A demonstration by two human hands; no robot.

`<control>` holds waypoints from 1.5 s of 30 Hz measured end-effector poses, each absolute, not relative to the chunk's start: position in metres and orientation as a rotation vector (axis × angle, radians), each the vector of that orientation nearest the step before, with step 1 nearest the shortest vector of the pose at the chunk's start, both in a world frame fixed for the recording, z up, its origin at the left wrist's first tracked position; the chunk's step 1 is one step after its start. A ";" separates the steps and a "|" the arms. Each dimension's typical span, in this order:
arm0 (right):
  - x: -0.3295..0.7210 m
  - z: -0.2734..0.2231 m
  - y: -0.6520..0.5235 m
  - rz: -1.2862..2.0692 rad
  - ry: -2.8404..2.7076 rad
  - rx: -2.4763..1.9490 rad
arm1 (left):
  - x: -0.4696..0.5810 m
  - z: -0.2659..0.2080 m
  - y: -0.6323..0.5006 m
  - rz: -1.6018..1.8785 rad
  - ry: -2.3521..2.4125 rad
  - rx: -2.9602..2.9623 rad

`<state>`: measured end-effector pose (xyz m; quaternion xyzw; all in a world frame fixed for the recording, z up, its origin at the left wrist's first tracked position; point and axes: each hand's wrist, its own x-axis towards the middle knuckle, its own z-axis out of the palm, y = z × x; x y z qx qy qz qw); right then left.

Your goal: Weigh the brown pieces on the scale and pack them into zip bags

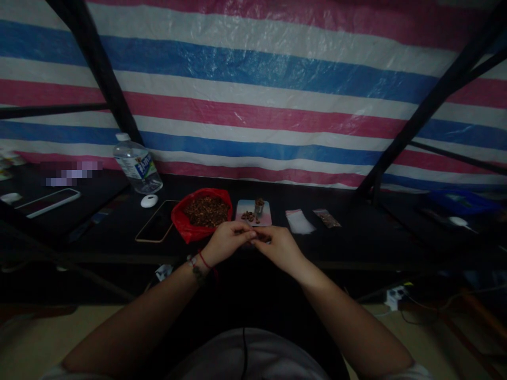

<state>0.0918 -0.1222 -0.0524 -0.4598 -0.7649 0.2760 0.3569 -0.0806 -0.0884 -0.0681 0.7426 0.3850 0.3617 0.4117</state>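
Note:
My left hand [226,241] and my right hand [282,249] meet at the fingertips over the table's front edge. Both are closed in a pinch, and whatever lies between the fingers is too small and dark to name. Just beyond them, a small pale tray [266,207] carries a little metal cup [259,209] heaped with brown bits, plus loose brown pieces [249,216]. To the left sits an opened red plastic bag [181,221] full of small brown pieces [208,211]. On the right lie small clear zip bags [300,221] and one filled zip bag [327,218].
A phone [156,224] and a white oval object [149,201] lie left of the red bag. Behind them stands a clear plastic bottle [138,166]. Dark metal posts [412,126] slant up at both sides before a striped plastic sheet [253,116].

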 end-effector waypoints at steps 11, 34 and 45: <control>0.099 -0.055 -0.117 0.643 -1.939 -1.262 | -0.077 -0.056 -0.099 0.860 1.027 1.890; 0.105 -0.047 -0.121 0.365 -2.203 -1.118 | -0.081 -0.054 -0.101 0.983 1.051 2.063; 0.121 -0.046 -0.105 0.595 -1.953 -1.061 | -0.097 -0.063 -0.072 1.030 0.934 1.630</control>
